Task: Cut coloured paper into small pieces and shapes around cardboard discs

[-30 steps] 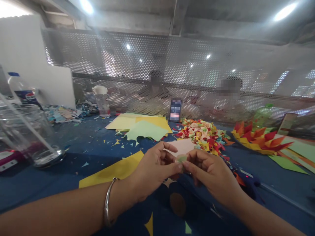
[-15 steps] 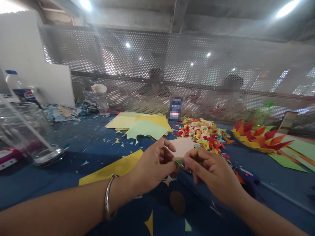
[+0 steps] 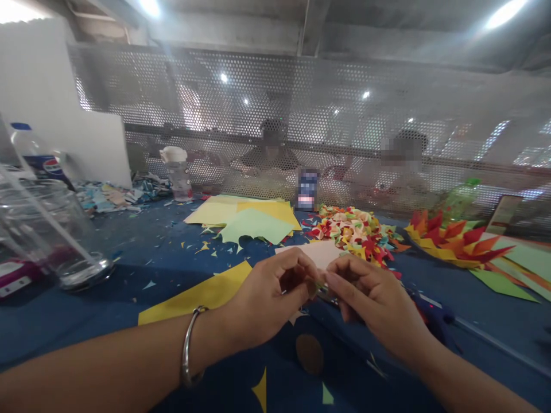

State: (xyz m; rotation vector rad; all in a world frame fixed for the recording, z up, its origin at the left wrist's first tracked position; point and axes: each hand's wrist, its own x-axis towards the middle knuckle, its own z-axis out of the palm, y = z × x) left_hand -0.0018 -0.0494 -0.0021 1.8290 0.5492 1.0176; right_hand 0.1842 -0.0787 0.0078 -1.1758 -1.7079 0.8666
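One tiny green paper piece pinched in the left hand
right hand tucked in close, probably to steady it, can't tell if it's pinching too, all above the bench

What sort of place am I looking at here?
Probably a paper-craft workspace, perhaps shared: a heap of small coloured paper pieces and a pale green sheet with curved cut-outs lie on a blue-covered table, with a perforated screen behind it.
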